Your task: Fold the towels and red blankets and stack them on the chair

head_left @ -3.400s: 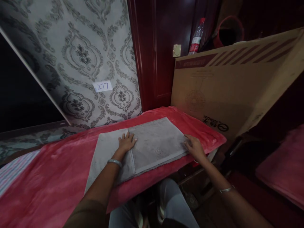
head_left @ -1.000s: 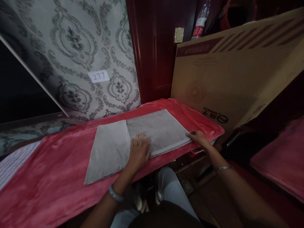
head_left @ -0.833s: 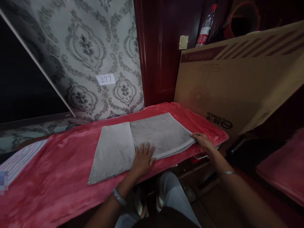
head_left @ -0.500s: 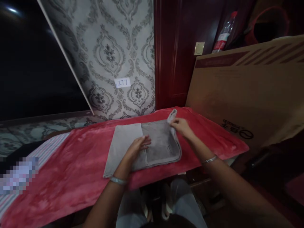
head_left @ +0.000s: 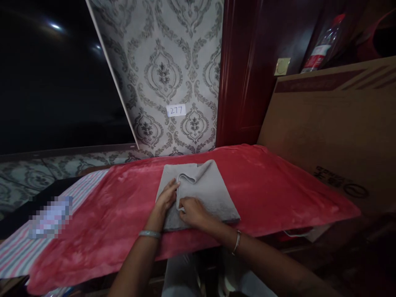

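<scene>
Gray cloth (head_left: 207, 194) under both my hands, its top flap folded leftward with the far part curled up.
My right hand (head_left: 194, 212) is narrow, fingers bent and seemingly pinching the flap's near corner; my left hand (head_left: 167, 196) lies along the flap's edge, fingertips touching it, though I cannot tell whether they grip. The cloth spreads from beneath the left hand to beyond the right, on the red blanket (head_left: 272, 189). Just past my left fingertips, the flap buckles into a loose curl, so I judge the far corner needs drawing out toward the left hand, with the right keeping the near corner steady. Light, even tension and a flat-palmed sweep away from me should suit this soft pile.
</scene>
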A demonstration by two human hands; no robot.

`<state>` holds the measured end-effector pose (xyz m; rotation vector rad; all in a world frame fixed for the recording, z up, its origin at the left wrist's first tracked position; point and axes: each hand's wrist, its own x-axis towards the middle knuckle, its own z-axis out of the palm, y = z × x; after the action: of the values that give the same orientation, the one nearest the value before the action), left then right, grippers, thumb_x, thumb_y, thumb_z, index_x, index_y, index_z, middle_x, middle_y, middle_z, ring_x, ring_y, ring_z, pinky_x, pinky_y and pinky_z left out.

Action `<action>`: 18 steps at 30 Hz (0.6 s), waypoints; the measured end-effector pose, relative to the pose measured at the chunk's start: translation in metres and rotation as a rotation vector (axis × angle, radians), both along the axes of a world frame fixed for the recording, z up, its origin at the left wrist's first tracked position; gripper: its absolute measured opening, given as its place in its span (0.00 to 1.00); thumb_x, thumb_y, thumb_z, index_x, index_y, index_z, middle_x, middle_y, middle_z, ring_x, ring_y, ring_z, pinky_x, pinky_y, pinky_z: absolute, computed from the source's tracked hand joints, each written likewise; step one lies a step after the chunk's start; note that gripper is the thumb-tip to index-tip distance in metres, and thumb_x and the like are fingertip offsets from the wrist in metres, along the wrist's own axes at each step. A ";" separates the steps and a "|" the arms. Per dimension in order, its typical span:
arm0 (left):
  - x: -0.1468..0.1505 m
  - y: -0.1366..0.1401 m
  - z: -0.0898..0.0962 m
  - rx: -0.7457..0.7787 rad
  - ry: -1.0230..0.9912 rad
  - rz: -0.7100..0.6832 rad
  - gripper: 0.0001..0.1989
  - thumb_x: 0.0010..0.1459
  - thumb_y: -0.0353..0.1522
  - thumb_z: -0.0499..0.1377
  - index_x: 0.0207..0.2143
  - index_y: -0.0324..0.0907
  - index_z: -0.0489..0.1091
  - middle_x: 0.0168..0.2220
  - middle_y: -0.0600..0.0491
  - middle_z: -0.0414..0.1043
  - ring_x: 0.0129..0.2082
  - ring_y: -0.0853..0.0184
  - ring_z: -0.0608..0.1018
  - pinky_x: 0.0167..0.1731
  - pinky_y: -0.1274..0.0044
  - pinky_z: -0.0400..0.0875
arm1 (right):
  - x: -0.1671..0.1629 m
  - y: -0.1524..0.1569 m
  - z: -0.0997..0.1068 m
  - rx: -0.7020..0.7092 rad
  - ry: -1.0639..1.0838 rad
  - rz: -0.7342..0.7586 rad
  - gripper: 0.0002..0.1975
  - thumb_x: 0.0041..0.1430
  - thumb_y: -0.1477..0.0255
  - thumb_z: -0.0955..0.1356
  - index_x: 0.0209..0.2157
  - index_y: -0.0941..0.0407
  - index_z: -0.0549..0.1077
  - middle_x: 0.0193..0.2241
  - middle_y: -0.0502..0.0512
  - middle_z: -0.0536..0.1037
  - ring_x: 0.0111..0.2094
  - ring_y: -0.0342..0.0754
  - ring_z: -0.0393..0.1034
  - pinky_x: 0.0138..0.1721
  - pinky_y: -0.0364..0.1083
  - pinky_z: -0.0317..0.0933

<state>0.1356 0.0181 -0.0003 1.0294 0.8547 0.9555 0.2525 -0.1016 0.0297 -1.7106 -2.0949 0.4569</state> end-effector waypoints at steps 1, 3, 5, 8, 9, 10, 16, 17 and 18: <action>0.003 0.002 0.000 0.055 0.051 0.033 0.39 0.52 0.31 0.66 0.65 0.40 0.59 0.51 0.43 0.77 0.46 0.58 0.81 0.47 0.68 0.76 | 0.004 -0.001 0.000 -0.001 0.003 0.004 0.13 0.57 0.75 0.68 0.44 0.58 0.78 0.43 0.62 0.82 0.44 0.54 0.76 0.43 0.46 0.63; 0.011 0.007 0.005 0.219 0.230 0.076 0.42 0.49 0.27 0.65 0.66 0.42 0.58 0.56 0.43 0.73 0.51 0.57 0.78 0.52 0.67 0.73 | 0.011 -0.002 0.001 0.009 0.027 0.007 0.13 0.58 0.75 0.68 0.45 0.58 0.77 0.44 0.62 0.81 0.45 0.53 0.76 0.44 0.46 0.62; 0.021 0.013 0.013 0.441 0.502 0.105 0.42 0.48 0.24 0.64 0.66 0.42 0.59 0.60 0.42 0.69 0.58 0.54 0.73 0.58 0.66 0.68 | 0.017 -0.002 -0.002 0.034 0.073 0.009 0.11 0.59 0.74 0.68 0.44 0.57 0.77 0.44 0.60 0.81 0.44 0.52 0.75 0.45 0.46 0.62; 0.035 0.019 0.026 0.722 0.959 0.035 0.43 0.48 0.25 0.65 0.67 0.42 0.58 0.65 0.39 0.63 0.64 0.50 0.67 0.61 0.62 0.63 | 0.023 -0.005 -0.013 0.083 0.149 0.011 0.10 0.58 0.75 0.69 0.42 0.56 0.77 0.43 0.58 0.81 0.45 0.51 0.74 0.46 0.46 0.62; 0.039 0.020 0.030 0.790 1.084 -0.009 0.44 0.49 0.27 0.66 0.68 0.43 0.57 0.66 0.37 0.59 0.64 0.48 0.67 0.61 0.61 0.64 | 0.024 -0.006 -0.018 0.098 0.171 0.013 0.10 0.58 0.76 0.69 0.42 0.56 0.77 0.43 0.57 0.81 0.45 0.51 0.74 0.47 0.46 0.62; 0.042 0.020 0.032 0.853 1.181 -0.057 0.43 0.51 0.29 0.67 0.68 0.44 0.57 0.68 0.37 0.57 0.64 0.47 0.67 0.60 0.60 0.64 | 0.025 -0.007 -0.023 0.110 0.189 0.014 0.11 0.58 0.77 0.69 0.43 0.56 0.77 0.43 0.57 0.80 0.46 0.51 0.73 0.47 0.46 0.62; 0.057 0.028 0.030 1.005 1.129 -0.131 0.13 0.61 0.29 0.58 0.47 0.43 0.74 0.52 0.44 0.75 0.56 0.56 0.73 0.58 0.65 0.64 | 0.024 -0.014 -0.037 0.118 0.225 -0.002 0.13 0.56 0.78 0.68 0.44 0.56 0.75 0.43 0.57 0.79 0.46 0.52 0.72 0.47 0.47 0.62; 0.059 0.032 0.030 0.968 1.080 -0.096 0.10 0.61 0.29 0.57 0.44 0.43 0.75 0.47 0.44 0.76 0.53 0.58 0.75 0.57 0.66 0.65 | 0.023 -0.015 -0.037 0.116 0.230 -0.007 0.12 0.56 0.78 0.68 0.43 0.55 0.74 0.43 0.57 0.79 0.46 0.52 0.72 0.47 0.47 0.62; 0.060 0.038 0.030 0.926 1.039 -0.052 0.08 0.62 0.29 0.56 0.41 0.42 0.74 0.44 0.45 0.77 0.49 0.58 0.76 0.55 0.67 0.66 | 0.023 -0.016 -0.037 0.113 0.238 -0.010 0.12 0.55 0.79 0.68 0.42 0.55 0.74 0.42 0.56 0.78 0.46 0.52 0.72 0.47 0.46 0.62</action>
<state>0.1960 0.0562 0.0295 2.4499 1.2185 0.7261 0.2755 -0.1175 -0.0070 -1.5218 -1.9046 0.5021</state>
